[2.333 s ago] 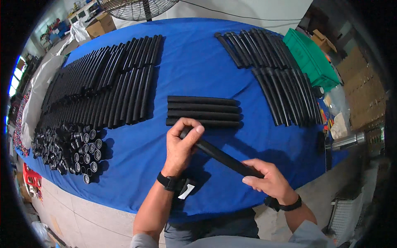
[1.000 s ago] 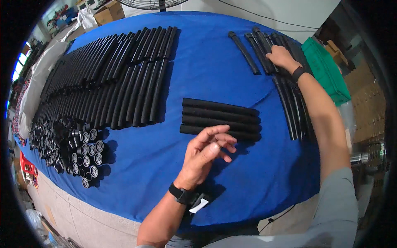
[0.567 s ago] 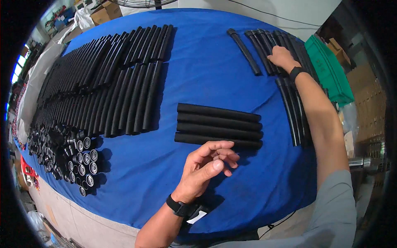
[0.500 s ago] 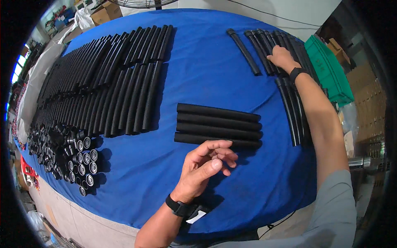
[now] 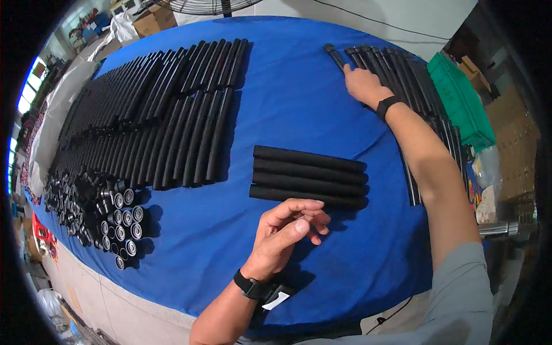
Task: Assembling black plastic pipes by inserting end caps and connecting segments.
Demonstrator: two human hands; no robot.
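Near the table's front, my left hand [image 5: 287, 236] hovers palm up with fingers loosely curled, thumb apart and nothing held. Just beyond it, several matte black tubes [image 5: 307, 167] lie side by side, crosswise. My right hand [image 5: 366, 87] reaches to the far right, its fingers curled down onto a single black tube with a cap [image 5: 332, 52]; the hand covers most of that tube, and its fingertips are hidden. Beside it on the right lie more capped black tubes [image 5: 397, 72] in a row. A second, nearer row [image 5: 410, 184] is partly behind my right forearm.
Two long rows of black tubes [image 5: 195, 138] fill the left of the blue cloth [image 5: 287, 86]. In front of them is a heap of black round caps [image 5: 118, 218]. A green crate [image 5: 460, 103] stands at the right edge, and a fan [image 5: 210, 6] beyond the far edge.
My right hand has moved left from the capped row to the single tube beside it. My left hand keeps its place and pose. The view has shifted slightly.
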